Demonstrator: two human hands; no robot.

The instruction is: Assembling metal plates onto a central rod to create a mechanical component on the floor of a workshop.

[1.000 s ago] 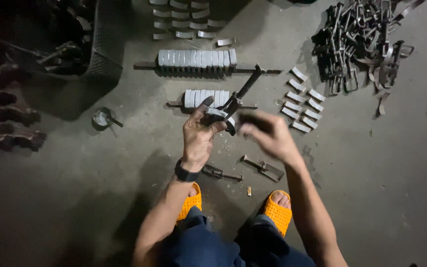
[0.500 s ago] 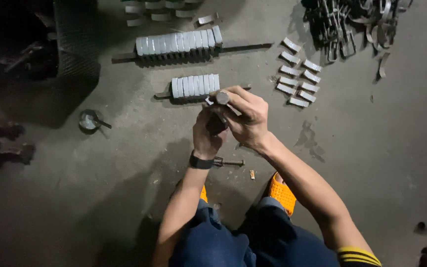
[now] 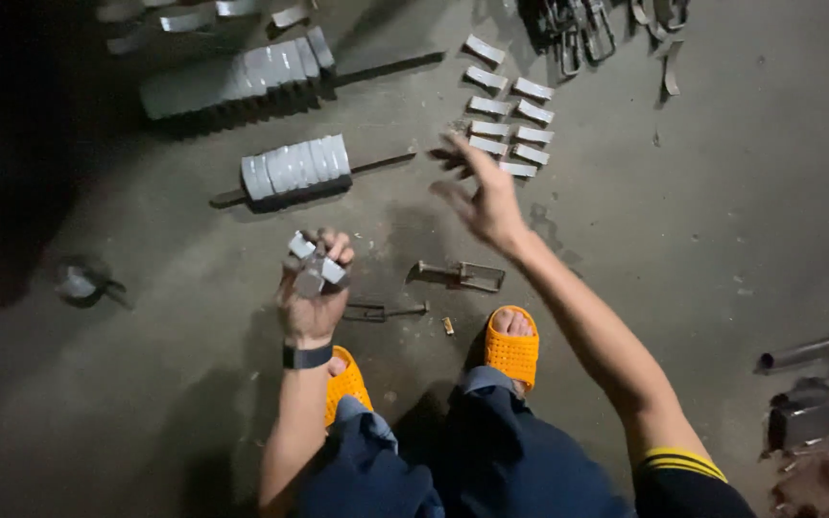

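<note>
Grey concrete floor (image 3: 702, 230) fills the frame, dim and falling into shadow toward the left edge. At the upper left lies a long rod strung with a row of grey metal plates (image 3: 232, 82), and just below it, nearer the centre, a shorter stack of grey plates on a rod (image 3: 296, 170). At the bottom of the frame are the person's dark blue trousers and two orange slippers (image 3: 512, 347) planted on the floor. The right hand (image 3: 486, 200) is stretched out above the centre with its fingers spread wide apart and nothing in its grasp, hovering just below two short columns of small flat metal pieces (image 3: 506, 105) laid out at the upper middle; whether a fingertip touches the nearest piece cannot be told. The left hand (image 3: 314, 288), with a black band at the wrist, sits left of centre and is curled tight around a small cluster of grey metal blocks (image 3: 311, 269), whose ends stick up above the fingers. On the floor between the two hands lies a small metal clamp-like tool (image 3: 462, 276), and just beside the left hand a thin bolt-like piece (image 3: 386, 310).
</note>
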